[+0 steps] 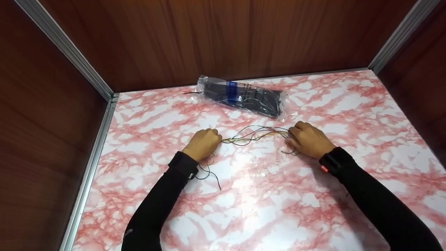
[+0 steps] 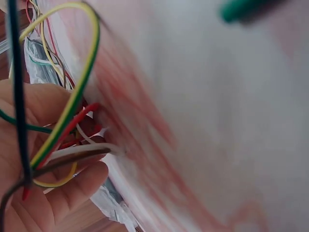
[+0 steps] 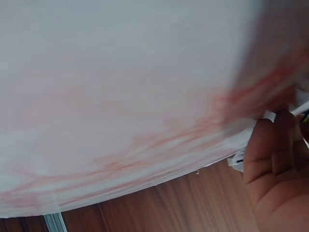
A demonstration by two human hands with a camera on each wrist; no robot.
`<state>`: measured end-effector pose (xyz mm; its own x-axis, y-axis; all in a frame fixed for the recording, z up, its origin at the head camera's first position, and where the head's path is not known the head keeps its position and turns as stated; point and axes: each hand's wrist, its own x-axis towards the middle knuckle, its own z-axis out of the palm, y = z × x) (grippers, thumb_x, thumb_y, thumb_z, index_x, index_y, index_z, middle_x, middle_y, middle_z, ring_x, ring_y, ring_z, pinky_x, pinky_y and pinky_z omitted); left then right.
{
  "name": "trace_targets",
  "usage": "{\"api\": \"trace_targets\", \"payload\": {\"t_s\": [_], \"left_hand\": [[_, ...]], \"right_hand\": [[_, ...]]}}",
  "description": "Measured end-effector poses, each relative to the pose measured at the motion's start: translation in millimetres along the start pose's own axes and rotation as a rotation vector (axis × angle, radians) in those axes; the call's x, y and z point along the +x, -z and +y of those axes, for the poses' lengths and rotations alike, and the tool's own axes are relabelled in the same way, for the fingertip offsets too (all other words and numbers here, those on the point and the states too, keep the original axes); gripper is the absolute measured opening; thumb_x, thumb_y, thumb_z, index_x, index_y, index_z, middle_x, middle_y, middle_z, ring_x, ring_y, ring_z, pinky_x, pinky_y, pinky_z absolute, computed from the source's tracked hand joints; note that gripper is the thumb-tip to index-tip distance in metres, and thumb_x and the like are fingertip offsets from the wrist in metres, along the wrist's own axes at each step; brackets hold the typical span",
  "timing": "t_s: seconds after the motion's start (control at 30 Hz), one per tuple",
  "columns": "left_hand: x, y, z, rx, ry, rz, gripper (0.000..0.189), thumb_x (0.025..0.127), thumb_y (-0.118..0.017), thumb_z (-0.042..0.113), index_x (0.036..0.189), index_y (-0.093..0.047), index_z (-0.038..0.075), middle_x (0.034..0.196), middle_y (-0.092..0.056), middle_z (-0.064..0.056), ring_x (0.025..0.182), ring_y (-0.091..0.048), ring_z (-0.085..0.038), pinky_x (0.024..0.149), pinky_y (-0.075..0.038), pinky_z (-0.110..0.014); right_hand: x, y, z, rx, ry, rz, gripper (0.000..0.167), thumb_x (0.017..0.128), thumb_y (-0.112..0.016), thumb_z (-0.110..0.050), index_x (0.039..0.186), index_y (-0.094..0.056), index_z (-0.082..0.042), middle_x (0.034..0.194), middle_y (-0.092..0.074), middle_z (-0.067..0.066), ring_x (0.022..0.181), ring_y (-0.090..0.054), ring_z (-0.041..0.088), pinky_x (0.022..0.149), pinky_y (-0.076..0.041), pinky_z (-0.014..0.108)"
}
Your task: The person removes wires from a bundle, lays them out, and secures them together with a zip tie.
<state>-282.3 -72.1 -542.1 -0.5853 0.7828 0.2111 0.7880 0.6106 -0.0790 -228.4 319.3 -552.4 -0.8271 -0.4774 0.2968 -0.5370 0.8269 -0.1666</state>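
A loose bundle of thin coloured wires (image 1: 251, 135) stretches between the two hands, low over the marbled tabletop. My left hand (image 1: 203, 143) grips its left end, and dark wire tails hang out below the wrist. In the left wrist view, yellow-green, red, white, brown and dark wires (image 2: 89, 72) loop across the palm and curled fingers (image 2: 79, 186). My right hand (image 1: 310, 140) holds the other end, a short dark tail showing under its fingers. The right wrist view shows the curled fingers (image 3: 270, 154) at the edge, the wires mostly hidden.
Behind the wires lies a clear plastic bag (image 1: 244, 96) of black strips with a blue label. One thin black strip (image 1: 191, 93) pokes out at its left. Brown wood-grain panels (image 1: 223, 38) with metal edging (image 1: 89, 76) enclose the back and sides of the table (image 1: 251, 216).
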Motion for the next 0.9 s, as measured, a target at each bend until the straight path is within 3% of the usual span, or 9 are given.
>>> {"api": "trace_targets", "payload": {"t_s": [0.13, 0.27, 0.37, 0.53, 0.73, 0.9], "left_hand": [[-2.7, 0.7, 2.6, 0.037, -0.005, -0.001, 0.013, 0.087, -0.058, 0.0, 0.082, -0.07, 0.003, 0.078, -0.062, -0.01, 0.067, -0.06, -0.027, 0.057, -0.053, -0.039], [-3.6, 1.4, 3.9, 0.045, 0.001, -0.009, 0.011, 0.085, -0.058, 0.001, 0.081, -0.069, 0.003, 0.078, -0.061, -0.011, 0.067, -0.06, -0.027, 0.057, -0.053, -0.04], [-3.2, 2.2, 4.4, 0.031, 0.015, -0.01, 0.009, 0.083, -0.059, 0.002, 0.08, -0.067, 0.002, 0.078, -0.06, -0.011, 0.066, -0.059, -0.027, 0.057, -0.053, -0.041], [-3.2, 4.1, 2.9, 0.016, 0.045, -0.024, 0.008, 0.083, -0.059, 0.002, 0.079, -0.066, 0.001, 0.078, -0.059, -0.011, 0.066, -0.059, -0.028, 0.056, -0.053, -0.041], [-2.5, 4.0, 4.9, 0.012, 0.054, -0.05, 0.008, 0.082, -0.06, 0.004, 0.08, -0.067, 0.002, 0.078, -0.059, -0.01, 0.066, -0.059, -0.026, 0.056, -0.053, -0.04], [-1.0, 5.6, 4.7, 0.006, 0.061, -0.072, 0.009, 0.084, -0.059, 0.004, 0.081, -0.068, 0.003, 0.079, -0.059, -0.01, 0.067, -0.059, -0.026, 0.057, -0.053, -0.039]], "right_hand": [[4.7, 7, -4, 0.101, -0.06, -0.084, 0.046, 0.097, -0.054, -0.046, 0.108, -0.065, -0.003, 0.1, -0.055, 0.01, 0.089, -0.054, 0.025, 0.078, -0.046, 0.044], [16.3, 15, -1, 0.247, -0.126, -0.132, 0.05, 0.103, -0.04, -0.044, 0.119, -0.063, -0.002, 0.109, -0.059, 0.011, 0.103, -0.053, 0.025, 0.091, -0.041, 0.045], [29.9, 16, 3, 0.302, -0.209, -0.06, 0.038, 0.102, -0.047, -0.035, 0.113, -0.066, -0.004, 0.106, -0.063, 0.012, 0.101, -0.057, 0.027, 0.09, -0.042, 0.046], [56.6, 6, 16, 0.268, -0.365, 0.098, 0.013, 0.092, -0.065, -0.014, 0.099, -0.07, -0.004, 0.091, -0.068, 0.012, 0.081, -0.061, 0.029, 0.076, -0.047, 0.045], [75.1, -2, 24, 0.248, -0.515, 0.07, 0.018, 0.091, -0.065, -0.015, 0.106, -0.072, -0.008, 0.084, -0.067, 0.013, 0.078, -0.06, 0.031, 0.07, -0.045, 0.047], [85.1, -2, 27, 0.252, -0.57, 0.021, 0.016, 0.091, -0.067, -0.018, 0.101, -0.075, -0.008, 0.084, -0.067, 0.014, 0.079, -0.06, 0.032, 0.07, -0.044, 0.048]]}}
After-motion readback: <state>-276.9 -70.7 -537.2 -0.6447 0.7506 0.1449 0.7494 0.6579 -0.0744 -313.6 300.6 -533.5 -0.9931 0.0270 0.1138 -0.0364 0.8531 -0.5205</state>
